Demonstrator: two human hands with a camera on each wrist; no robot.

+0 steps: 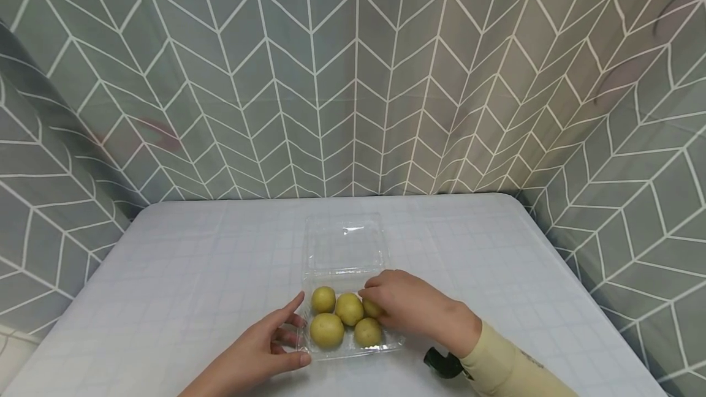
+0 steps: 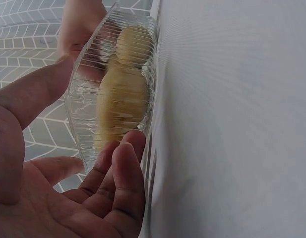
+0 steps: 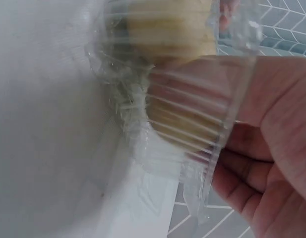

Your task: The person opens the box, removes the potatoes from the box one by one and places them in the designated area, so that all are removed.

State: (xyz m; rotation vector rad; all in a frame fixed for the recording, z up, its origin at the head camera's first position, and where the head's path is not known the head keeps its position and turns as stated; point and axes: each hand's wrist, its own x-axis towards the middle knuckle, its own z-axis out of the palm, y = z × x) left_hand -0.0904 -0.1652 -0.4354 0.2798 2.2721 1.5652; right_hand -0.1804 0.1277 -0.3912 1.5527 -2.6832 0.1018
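A clear plastic clamshell box (image 1: 332, 355) stands with its lid laid back, holding several round yellow fruits (image 1: 327, 331), whose exact kind I cannot tell. My right hand (image 1: 413, 305) reaches in over the box's right side and grips a yellow fruit (image 1: 372, 308), partly hidden under its fingers. Through the ribbed wall in the right wrist view, the thumb lies against that fruit (image 3: 180, 126). At the box's left side is my left hand (image 1: 265, 348), fingers and thumb spread along the wall. Its fingertips (image 2: 128, 161) rest against the plastic in the left wrist view.
The transparent lid (image 1: 346, 247) lies flat behind the box. A white cloth covers the table (image 1: 209, 268). Beside the right forearm sits a dark strap-like object (image 1: 443, 363). Grey patterned curtains (image 1: 353, 78) hang behind and on both sides.
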